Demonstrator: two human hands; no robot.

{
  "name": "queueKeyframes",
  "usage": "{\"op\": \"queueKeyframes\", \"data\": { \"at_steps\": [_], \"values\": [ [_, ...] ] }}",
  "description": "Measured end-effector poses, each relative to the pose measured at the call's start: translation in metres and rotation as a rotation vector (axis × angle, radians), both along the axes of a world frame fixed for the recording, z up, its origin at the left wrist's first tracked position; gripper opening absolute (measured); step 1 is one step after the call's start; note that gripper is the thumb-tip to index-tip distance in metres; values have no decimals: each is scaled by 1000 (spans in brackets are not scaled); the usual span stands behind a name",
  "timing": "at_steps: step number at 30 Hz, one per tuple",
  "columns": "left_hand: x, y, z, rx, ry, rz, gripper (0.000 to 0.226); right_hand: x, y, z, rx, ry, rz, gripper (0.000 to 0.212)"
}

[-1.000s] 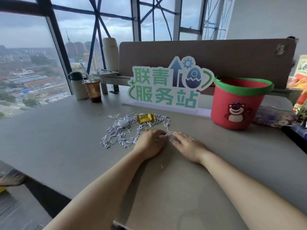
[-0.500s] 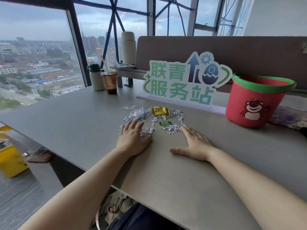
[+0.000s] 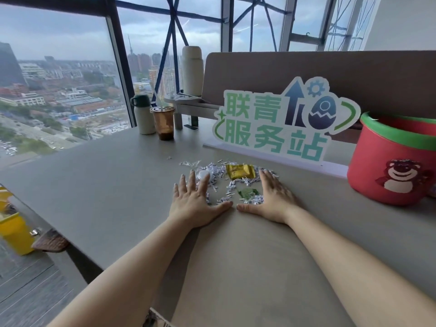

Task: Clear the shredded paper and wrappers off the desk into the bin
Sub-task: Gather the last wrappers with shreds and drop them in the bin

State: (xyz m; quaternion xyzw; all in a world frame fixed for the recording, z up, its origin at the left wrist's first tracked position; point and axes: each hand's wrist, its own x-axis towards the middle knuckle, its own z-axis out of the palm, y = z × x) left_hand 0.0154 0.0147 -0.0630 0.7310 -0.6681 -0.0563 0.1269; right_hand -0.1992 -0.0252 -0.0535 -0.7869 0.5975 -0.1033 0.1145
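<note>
A loose pile of white shredded paper (image 3: 220,172) lies on the grey desk (image 3: 106,185), with a yellow wrapper (image 3: 240,171), a green wrapper (image 3: 247,193) and a small white wrapper (image 3: 202,174) among it. My left hand (image 3: 194,200) lies flat with spread fingers on the pile's left side. My right hand (image 3: 273,197) lies flat on its right side. The two thumbs nearly meet in front of the pile. A red bin (image 3: 391,161) with a green rim and a bear picture stands on the desk to the right.
A standing sign (image 3: 283,121) with green characters is right behind the pile. A white flask (image 3: 142,115) and a brown drink cup (image 3: 164,122) stand at the back left. The desk's left edge drops to the floor, where a yellow box (image 3: 14,234) sits.
Both hands have opened flat and moved apart, then slid forward round the pile until their thumbs nearly touch. A green wrapper has come into sight between them.
</note>
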Motion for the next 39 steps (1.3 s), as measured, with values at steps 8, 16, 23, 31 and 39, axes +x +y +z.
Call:
{"op": "queueKeyframes", "data": {
  "at_steps": [8, 16, 23, 31, 39],
  "values": [
    [3, -35, -1, -57, 22, -32, 99, 11, -38, -1, -17, -39, 5, 119],
    [4, -64, -1, -88, 36, -38, 87, 17, -56, 0, -36, 15, 69, 91],
    [5, -64, -2, -150, 32, -98, 71, 18, -56, -1, -57, 5, 92, 79],
    [5, -58, -2, -197, 51, -171, 45, 16, -52, -4, -123, -69, 134, 56],
    [5, -55, 1, -221, 74, -208, 39, 16, -48, -4, -169, -132, 151, 42]
  ]
}}
